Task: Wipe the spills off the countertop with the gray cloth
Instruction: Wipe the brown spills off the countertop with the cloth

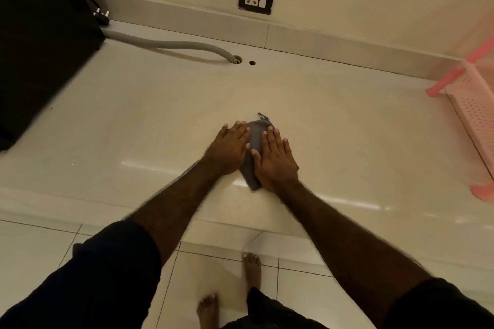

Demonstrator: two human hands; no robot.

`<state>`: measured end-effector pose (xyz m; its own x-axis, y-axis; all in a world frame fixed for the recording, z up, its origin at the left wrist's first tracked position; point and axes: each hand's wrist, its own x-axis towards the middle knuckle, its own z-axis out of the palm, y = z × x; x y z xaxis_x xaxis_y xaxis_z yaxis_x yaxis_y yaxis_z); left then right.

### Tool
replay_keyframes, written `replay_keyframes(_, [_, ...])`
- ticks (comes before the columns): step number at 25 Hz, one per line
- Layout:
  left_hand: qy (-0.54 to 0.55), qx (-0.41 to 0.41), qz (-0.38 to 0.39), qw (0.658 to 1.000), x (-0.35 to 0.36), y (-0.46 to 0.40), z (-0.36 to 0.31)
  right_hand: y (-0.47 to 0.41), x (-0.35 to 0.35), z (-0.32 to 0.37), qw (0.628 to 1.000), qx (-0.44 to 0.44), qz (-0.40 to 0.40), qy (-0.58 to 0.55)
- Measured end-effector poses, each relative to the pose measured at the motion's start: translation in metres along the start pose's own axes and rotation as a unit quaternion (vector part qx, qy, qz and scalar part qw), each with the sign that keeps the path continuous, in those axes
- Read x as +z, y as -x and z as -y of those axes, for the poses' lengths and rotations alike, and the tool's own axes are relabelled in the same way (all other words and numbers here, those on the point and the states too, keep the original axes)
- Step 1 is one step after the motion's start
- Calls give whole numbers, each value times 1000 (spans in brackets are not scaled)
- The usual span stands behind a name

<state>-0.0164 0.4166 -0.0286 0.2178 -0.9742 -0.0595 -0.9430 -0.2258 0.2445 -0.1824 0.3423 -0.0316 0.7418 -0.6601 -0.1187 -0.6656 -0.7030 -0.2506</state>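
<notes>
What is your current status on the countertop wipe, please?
Left hand and right hand flat, pressing gray cloth on countertop. No spills discernible. Nothing in the way nearby.

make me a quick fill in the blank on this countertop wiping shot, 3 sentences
1. Both hands press flat on the gray ____, the left hand beside the right hand.
2. The corrugated hose runs across the countertop into a round ____.
3. The plastic rack at the right edge is ____ in colour.

Missing words: cloth; hole; pink
</notes>
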Motion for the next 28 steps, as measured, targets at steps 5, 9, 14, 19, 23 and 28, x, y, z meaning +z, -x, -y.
replay_keyframes(5, [-38, -38, -17, 998, -1, 30, 26, -18, -3, 5, 994, -101, 23, 31])
replay_keyframes(9, [-57, -56, -59, 995, 0, 87, 34, -16, -5, 19, 972, -219, 51, 69])
replay_keyframes(14, [-56, -44, -59, 996, 9, 122, -7, 25, -4, 4, 960, -262, 52, 89])
replay_keyframes(19, [-54, 49, -36, 997, 23, 86, -64, 56, -21, -72, 972, -210, 40, 100])
replay_keyframes(23, [-36, 117, -5, 992, 32, 33, -125, 87, -37, -148, 986, -117, 18, 115])
replay_keyframes(28, [-6, 169, 18, 985, 46, 28, -174, 147, -29, -180, 996, -24, -9, 89])
